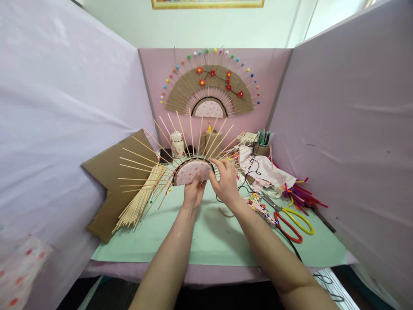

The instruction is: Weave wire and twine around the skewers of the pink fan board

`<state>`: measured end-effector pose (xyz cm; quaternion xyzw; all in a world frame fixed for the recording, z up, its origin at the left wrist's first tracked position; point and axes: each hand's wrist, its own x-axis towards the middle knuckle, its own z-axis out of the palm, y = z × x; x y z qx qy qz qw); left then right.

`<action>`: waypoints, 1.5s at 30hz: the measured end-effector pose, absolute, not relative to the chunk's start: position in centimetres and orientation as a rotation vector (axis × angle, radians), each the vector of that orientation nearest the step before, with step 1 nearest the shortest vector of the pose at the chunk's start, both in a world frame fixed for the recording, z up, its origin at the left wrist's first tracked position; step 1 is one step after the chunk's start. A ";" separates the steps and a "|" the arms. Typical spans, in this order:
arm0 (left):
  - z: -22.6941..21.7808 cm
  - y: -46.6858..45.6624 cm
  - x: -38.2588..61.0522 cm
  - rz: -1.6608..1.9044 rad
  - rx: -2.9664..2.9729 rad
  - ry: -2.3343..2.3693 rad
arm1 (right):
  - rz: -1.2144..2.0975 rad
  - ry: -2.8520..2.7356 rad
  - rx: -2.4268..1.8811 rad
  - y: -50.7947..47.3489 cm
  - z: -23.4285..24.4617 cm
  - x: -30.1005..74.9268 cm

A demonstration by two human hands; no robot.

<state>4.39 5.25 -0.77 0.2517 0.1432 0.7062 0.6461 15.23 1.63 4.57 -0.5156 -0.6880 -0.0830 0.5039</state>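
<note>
A half-made fan (190, 170) is held upright over the green mat (209, 234): a pink dotted half-disc with thin wooden sticks (151, 150) spreading out from its rim. My left hand (192, 193) grips the half-disc from below, fingers closed on its lower edge. My right hand (226, 181) pinches the fan's right rim where the sticks meet it. A finished fan (209, 88) with red flowers and coloured beads hangs on the pink back wall.
A bundle of loose sticks (138, 202) and a cardboard sheet (109, 176) lie at left. At right are scissors with red and yellow handles (292, 219), pipe cleaners (303, 196), pink cloth (267, 172), and a black cord. Jars and twine stand at the back. Purple walls enclose the sides.
</note>
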 end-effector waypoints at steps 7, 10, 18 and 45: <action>-0.8 5.2 4.4 1.600 0.582 0.346 | -0.102 -1.636 -1.211 2.5 4.0 14.9; -0.8 5.3 4.4 1.616 0.550 0.337 | -0.052 -1.459 -1.103 2.2 3.6 15.2; -0.7 5.4 4.3 1.641 0.529 0.308 | 0.396 -1.245 -1.281 2.6 -1.0 15.5; -0.7 5.7 3.7 1.588 0.394 0.359 | 0.835 -1.309 -1.231 -2.4 3.1 27.7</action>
